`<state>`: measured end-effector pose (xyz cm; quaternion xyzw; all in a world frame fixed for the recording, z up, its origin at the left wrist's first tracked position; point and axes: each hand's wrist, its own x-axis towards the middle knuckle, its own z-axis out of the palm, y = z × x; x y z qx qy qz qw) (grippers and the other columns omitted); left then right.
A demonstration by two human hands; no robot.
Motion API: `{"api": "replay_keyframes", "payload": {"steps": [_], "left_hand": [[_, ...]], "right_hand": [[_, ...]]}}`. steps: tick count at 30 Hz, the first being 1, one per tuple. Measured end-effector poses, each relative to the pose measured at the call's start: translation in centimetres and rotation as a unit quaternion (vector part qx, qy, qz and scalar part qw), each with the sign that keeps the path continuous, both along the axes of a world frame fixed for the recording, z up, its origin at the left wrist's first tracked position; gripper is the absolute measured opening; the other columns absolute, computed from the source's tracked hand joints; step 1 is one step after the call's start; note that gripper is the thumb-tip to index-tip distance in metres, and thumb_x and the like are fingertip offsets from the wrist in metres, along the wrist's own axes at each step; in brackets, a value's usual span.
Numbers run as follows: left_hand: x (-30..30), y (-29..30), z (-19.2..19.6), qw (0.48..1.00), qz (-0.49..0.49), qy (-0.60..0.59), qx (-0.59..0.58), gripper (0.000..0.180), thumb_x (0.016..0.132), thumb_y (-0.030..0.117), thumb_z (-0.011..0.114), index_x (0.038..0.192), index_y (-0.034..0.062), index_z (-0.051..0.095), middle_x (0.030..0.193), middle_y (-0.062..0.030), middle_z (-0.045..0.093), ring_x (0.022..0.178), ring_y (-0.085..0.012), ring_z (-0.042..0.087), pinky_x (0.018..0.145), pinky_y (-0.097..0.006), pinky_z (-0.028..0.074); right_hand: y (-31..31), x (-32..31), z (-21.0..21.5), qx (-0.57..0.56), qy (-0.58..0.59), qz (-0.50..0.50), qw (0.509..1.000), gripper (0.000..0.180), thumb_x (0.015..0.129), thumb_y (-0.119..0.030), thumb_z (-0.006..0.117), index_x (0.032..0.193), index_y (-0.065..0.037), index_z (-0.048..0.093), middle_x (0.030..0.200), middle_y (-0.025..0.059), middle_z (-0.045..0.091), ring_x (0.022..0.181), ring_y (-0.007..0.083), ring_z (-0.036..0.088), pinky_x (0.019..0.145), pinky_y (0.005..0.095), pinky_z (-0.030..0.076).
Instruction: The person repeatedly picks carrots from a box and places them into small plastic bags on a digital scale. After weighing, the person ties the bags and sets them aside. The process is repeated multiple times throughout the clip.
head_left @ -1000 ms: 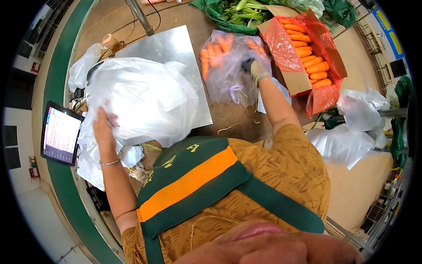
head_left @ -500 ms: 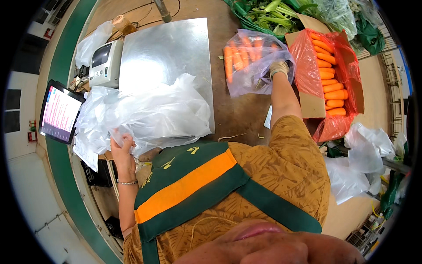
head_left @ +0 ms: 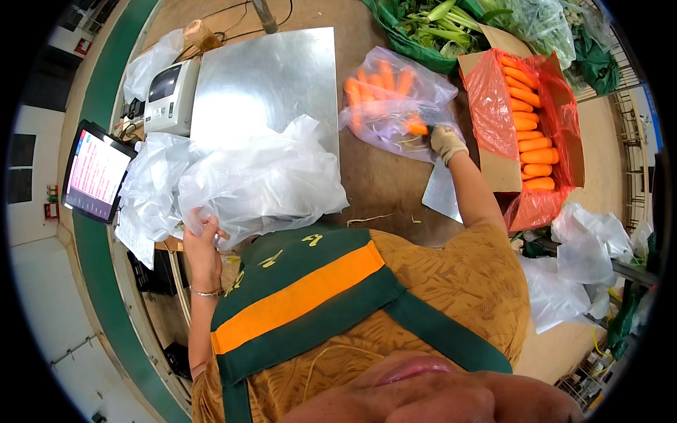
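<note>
My left hand (head_left: 203, 230) has its fingers closed on the near edge of a clear plastic bag (head_left: 264, 180), part of a crumpled heap over the metal plate. My right hand (head_left: 448, 143), in a pale glove, is curled at the right side of a thin purple bag (head_left: 367, 130) of carrots. A dark strip shows by its fingertips; what it grips is hidden. An orange carrot end (head_left: 416, 128) shows next to those fingers. A pale flat sheet (head_left: 443, 192) lies below the right wrist.
A cardboard box (head_left: 499, 169) lined with red plastic holds several carrots (head_left: 537, 155) at right. Leafy green vegetables (head_left: 441, 28) lie behind. A metal plate (head_left: 264, 77), a grey label printer (head_left: 171, 99) and a lit screen (head_left: 97, 171) stand at left.
My right hand has come nearer, out from over the purple bag to its right edge. The bag has shifted left and the pale sheet shows more. My left hand moved slightly right with the clear bag.
</note>
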<state>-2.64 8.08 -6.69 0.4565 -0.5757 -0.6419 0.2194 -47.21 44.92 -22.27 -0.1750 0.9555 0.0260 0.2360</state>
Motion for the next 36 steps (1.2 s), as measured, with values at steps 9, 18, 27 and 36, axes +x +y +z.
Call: {"api": "replay_keyframes", "payload": {"steps": [9,18,27,36], "left_hand": [[-2.2,-0.8,3.5,0.990,-0.083,-0.056,-0.101,0.049,0.083,0.009,0.072,0.127,-0.0003,0.053,0.089,-0.0014,0.058,0.076,-0.0092,0.053,0.066,-0.023,0.042],[-4.3,-0.8,4.7,0.990,-0.083,0.083,0.073,0.038,0.088,0.007,0.066,0.124,0.0042,0.054,0.076,0.0037,0.051,0.058,-0.0046,0.042,0.050,-0.020,0.034],[-5.0,-0.4,6.3,0.962,-0.128,0.158,0.184,0.026,0.094,0.013,0.060,0.117,0.0034,0.054,0.063,0.0053,0.039,0.050,-0.0045,0.034,0.043,-0.020,0.027],[-1.7,-3.0,6.9,0.936,-0.133,0.260,0.197,0.024,0.096,0.010,0.055,0.119,0.0031,0.050,0.071,0.0012,0.047,0.062,-0.0074,0.044,0.056,-0.022,0.038]], "right_hand": [[0.5,7.0,7.9,-0.467,-0.007,0.174,0.867,0.052,0.080,-0.007,0.067,0.130,0.000,0.054,0.116,0.0173,0.066,0.102,0.0282,0.066,0.087,0.0376,0.052],[0.1,11.4,17.3,-0.891,-0.253,-0.027,0.375,0.084,0.081,-0.005,0.070,0.151,-0.016,0.024,0.133,0.0115,0.052,0.113,0.0331,0.055,0.097,0.0519,0.046],[-22.1,22.2,18.8,-0.579,-0.222,0.350,0.702,0.063,0.077,-0.005,0.071,0.136,-0.009,0.051,0.117,0.0120,0.067,0.100,0.0193,0.064,0.089,0.0330,0.050],[-23.2,21.1,16.5,-0.640,-0.101,0.309,0.696,0.040,0.085,-0.015,0.068,0.124,-0.007,0.060,0.111,0.0131,0.067,0.100,0.0263,0.065,0.090,0.0372,0.050]]}}
